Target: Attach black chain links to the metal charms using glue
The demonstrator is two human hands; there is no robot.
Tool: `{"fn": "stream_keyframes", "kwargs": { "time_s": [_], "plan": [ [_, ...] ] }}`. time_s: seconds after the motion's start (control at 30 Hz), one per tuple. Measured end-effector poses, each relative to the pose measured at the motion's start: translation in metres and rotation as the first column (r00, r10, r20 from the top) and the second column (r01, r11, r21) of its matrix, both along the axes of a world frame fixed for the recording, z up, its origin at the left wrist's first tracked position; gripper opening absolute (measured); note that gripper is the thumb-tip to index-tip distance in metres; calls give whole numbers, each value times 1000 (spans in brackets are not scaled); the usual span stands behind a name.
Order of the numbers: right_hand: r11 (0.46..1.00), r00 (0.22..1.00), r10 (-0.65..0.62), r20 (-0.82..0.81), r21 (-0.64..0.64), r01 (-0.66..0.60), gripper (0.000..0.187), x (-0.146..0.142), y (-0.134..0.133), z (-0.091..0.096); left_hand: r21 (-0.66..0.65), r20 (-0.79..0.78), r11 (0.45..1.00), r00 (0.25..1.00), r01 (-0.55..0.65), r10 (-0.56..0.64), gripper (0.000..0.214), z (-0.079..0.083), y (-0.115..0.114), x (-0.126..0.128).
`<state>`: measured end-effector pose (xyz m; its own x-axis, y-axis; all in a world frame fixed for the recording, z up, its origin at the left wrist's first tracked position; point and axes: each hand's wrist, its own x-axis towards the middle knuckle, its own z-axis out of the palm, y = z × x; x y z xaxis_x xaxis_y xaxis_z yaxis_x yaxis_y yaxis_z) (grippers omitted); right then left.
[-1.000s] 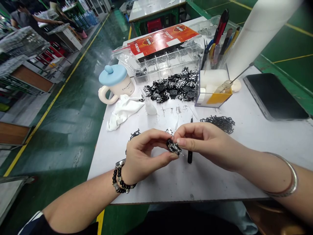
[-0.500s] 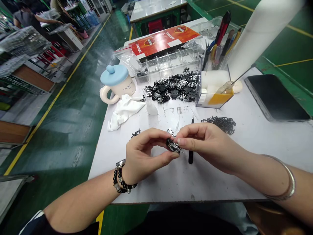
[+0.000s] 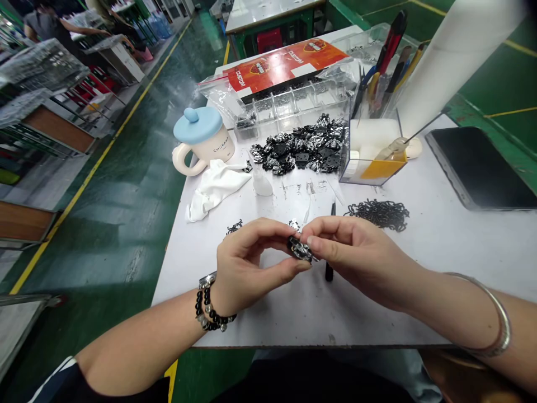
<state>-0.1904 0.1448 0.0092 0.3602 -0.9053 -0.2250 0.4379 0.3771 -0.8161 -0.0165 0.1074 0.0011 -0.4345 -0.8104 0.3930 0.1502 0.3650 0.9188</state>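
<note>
My left hand [image 3: 251, 263] and my right hand [image 3: 356, 254] meet above the white table top [image 3: 335, 322], both pinching a small black-and-silver metal piece [image 3: 300, 249] between thumb and fingers. Their fingers hide part of it. Just beyond my right hand, a slim black tool [image 3: 329, 268] lies on the table, its middle hidden behind my fingers. A heap of similar black-and-silver pieces [image 3: 300, 151] lies farther off, and a tangle of black chain [image 3: 380, 214] lies beyond my right hand.
Around the heap are a blue-lidded mug [image 3: 201, 140], white cloth [image 3: 216, 187], small white bottle [image 3: 262, 183], clear compartment tray [image 3: 285, 106], and clear box [image 3: 371, 159] holding tools. A dark tablet [image 3: 480, 168] lies right. A person [image 3: 46, 22] stands far left.
The view has drifted slightly, so the table items sit a little higher and farther right. Both hands keep hold of the metal piece, with only small shifts of the fingers.
</note>
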Motion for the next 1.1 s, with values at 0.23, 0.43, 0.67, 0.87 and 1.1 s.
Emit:
{"fn": "stream_keyframes", "kwargs": {
  "time_s": [0.23, 0.43, 0.67, 0.87, 1.1],
  "plan": [
    [1000, 1000, 3, 12, -23, -2, 6, 0, -1, -1, 16, -8, 1000, 1000, 21, -21, 39, -1, 1, 1],
    [997, 999, -14, -39, -73, 11, 4, -3, -1, -1, 10, -8, 1000, 1000, 29, -29, 39, -2, 2, 1],
    [991, 999, -28, -47, -134, 21, 4, -3, 0, 1, -31, 4, 999, 1000, 28, -28, 41, -2, 2, 1],
    [982, 995, -48, -85, -184, 32, 5, -2, 2, 0, -93, 30, 995, 999, 38, -35, 40, 0, 1, 3],
    [934, 970, -76, -232, -356, -12, 3, -5, 2, 5, -157, 40, 985, 997, 76, -70, 46, -2, 0, 5]
  ]
}}
